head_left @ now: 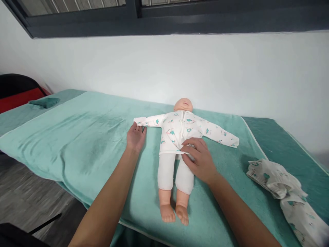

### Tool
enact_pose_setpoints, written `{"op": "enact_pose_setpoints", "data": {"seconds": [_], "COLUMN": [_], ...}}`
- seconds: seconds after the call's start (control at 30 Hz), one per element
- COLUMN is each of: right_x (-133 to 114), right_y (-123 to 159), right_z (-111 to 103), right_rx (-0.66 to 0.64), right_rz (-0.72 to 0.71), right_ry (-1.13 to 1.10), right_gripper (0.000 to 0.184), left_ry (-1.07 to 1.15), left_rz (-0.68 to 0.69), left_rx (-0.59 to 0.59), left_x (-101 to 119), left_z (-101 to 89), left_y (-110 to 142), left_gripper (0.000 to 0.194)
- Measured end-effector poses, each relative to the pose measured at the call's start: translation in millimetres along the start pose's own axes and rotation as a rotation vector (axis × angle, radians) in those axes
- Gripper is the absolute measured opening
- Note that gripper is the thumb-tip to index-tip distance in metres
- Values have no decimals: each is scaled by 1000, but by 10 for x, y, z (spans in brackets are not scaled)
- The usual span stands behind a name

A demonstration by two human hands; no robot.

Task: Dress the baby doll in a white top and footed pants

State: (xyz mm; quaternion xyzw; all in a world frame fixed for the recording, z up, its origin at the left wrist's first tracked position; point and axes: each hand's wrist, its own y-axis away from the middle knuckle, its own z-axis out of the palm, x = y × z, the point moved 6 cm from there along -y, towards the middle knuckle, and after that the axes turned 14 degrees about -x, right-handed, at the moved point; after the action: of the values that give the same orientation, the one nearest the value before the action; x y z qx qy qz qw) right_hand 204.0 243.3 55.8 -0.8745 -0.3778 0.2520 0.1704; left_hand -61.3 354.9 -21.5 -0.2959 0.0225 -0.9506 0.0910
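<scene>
A baby doll (184, 104) lies face up on the bed, its feet toward me. It wears a white printed baby shirt (171, 128), buttoned down the front, and white trousers (166, 173). My left hand (136, 139), palm up, is at the cuff of the sleeve (150, 121) on the left, thumb on the cuff and fingers partly hidden beneath it. Over the shirt's lower front and hem, my right hand (199, 157) rests with its fingers apart and slightly bent. The other sleeve (222, 136) stretches out to the right, its cuff untouched.
A crumpled printed baby garment (280, 181) lies at the right edge of the green bed cover (89, 137). Behind the bed is a white wall (144, 68) under a dark window frame (164, 25). A black and red chair (20, 92) stands far left.
</scene>
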Motion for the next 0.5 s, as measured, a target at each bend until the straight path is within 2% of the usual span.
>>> {"op": "enact_pose_setpoints", "data": {"seconds": [0.2, 0.27, 0.33, 0.4, 0.5], "right_x": [-67, -80, -16, 171, 605], "right_y": [-8, 1, 33, 98, 243], "right_z": [-27, -55, -121, -201, -254], "right_rx": [-13, 3, 91, 230, 367], "right_rz": [-17, -26, 9, 138, 462], "right_ry": [-46, -126, -229, -297, -276], "right_gripper": [10, 10, 13, 15, 20], "left_ry": [-48, -90, -142, -203, -318], "left_rz": [-51, -104, -184, -285, -448], "left_rx": [-23, -38, -95, -188, -353], "left_x": [-33, -69, -121, -185, -288], "left_z": [-14, 0, 52, 137, 278], "left_y": [73, 136, 212, 292, 404], "left_gripper": [15, 25, 39, 48, 50]}}
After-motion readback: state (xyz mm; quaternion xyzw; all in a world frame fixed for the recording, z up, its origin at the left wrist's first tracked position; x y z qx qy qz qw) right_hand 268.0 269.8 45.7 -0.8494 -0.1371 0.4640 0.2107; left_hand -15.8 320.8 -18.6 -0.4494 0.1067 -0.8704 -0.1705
